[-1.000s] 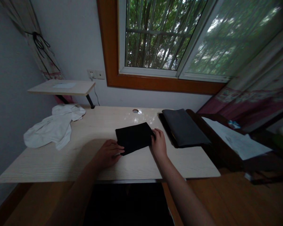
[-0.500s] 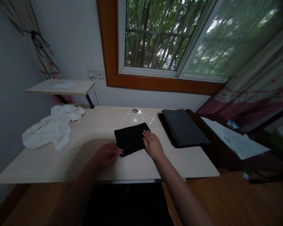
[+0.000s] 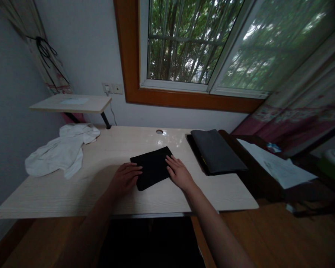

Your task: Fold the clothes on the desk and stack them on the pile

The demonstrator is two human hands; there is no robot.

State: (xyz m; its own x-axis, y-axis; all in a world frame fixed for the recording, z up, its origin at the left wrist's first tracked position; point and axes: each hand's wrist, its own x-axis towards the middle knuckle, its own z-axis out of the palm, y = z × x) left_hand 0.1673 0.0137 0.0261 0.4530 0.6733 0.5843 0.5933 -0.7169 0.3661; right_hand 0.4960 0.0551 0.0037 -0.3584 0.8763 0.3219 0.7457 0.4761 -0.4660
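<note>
A flat black rectangle point(image 3: 153, 169), which looks like folded cloth, lies a little askew on the pale wooden desk point(image 3: 164, 203). My left hand point(image 3: 125, 178) rests on its left edge with the fingers stretched out. On the right edge lies my right hand point(image 3: 180, 173), palm down and fingers extended. Both hands touch the black piece from above, and neither grips it. What the black piece is exactly, I cannot make out in the dim light.
Crumpled white cloth point(image 3: 63, 150) lies at the desk's left, below a small raised shelf point(image 3: 72, 104). Dark grey folders point(image 3: 219, 152) lie at the right. Beyond them, papers point(image 3: 275, 163) rest on a dark surface. A cable hole point(image 3: 159, 132) pierces the desk near the wall.
The black piece has shifted slightly left and toward me. My left hand has gone from pinching its near-left corner to lying spread on its left edge. My right hand moved slightly left.
</note>
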